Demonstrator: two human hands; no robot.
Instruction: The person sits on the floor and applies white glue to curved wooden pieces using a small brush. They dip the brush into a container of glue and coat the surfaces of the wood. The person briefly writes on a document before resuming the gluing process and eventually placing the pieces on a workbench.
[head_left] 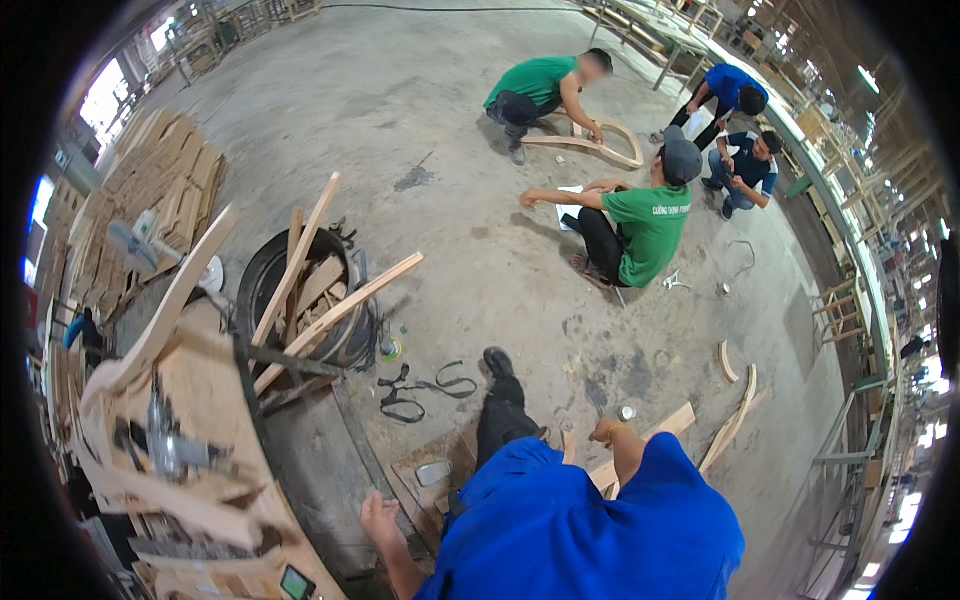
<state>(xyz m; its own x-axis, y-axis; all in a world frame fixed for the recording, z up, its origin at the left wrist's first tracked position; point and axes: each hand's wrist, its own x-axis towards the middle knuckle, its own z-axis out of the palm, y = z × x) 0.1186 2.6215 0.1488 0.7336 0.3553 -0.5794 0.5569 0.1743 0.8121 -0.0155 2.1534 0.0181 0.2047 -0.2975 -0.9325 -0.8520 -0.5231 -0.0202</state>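
My left hand hangs beside the workbench, its fingers loose and nothing in them. Out to the right, my right hand has its fingers curled in, and I see nothing held there. Below and beyond that hand a wooden board lies on the floor, partly hidden by my arm. A short wood piece shows close to my right hand. On the bench lie a grey power tool and curved wooden parts. A small device with a lit screen rests at the bench's near edge.
A black tub holds wood offcuts, with long strips across it. Black straps lie on the floor. Two people in green shirts squat ahead, one at a curved wooden frame. Two others are at the right. Stacked planks stand left.
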